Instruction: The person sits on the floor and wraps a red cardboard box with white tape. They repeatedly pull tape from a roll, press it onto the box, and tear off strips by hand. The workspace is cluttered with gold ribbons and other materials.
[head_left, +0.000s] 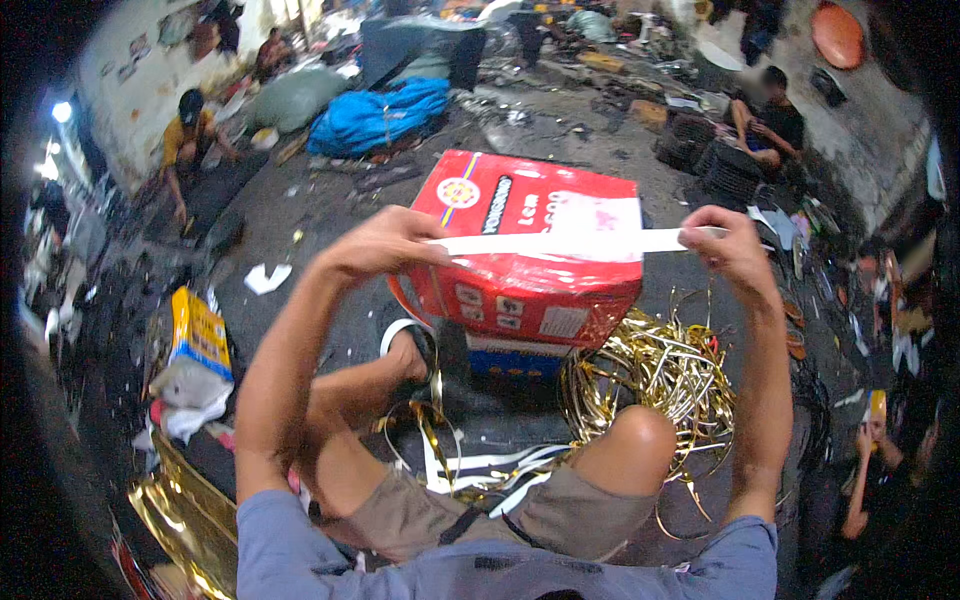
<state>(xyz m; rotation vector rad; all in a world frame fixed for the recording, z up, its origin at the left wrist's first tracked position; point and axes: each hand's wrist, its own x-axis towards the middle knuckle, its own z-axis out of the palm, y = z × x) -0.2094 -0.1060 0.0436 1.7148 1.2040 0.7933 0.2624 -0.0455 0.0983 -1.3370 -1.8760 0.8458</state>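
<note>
A white strip (490,244) is stretched sideways over a red carton (585,282) in front of me. My left hand (385,243) grips the strip's left end, fingers close against the carton's left edge. Beyond the right edge, my right hand (735,250) pinches the other end between thumb and fingers. The carton has a shiny surface with a white patch on top, and it rests on a blue and white box (512,362). Beside it, at the right, lies a tangled heap of shiny gold strips (685,380).
More white strips (480,465) lie between my legs. A yellow and blue package (203,330) and a gold sheet (180,515) are at my left. Farther off are a blue tarp bundle (385,115), stacked dark pieces (730,170) and several people seated around the room.
</note>
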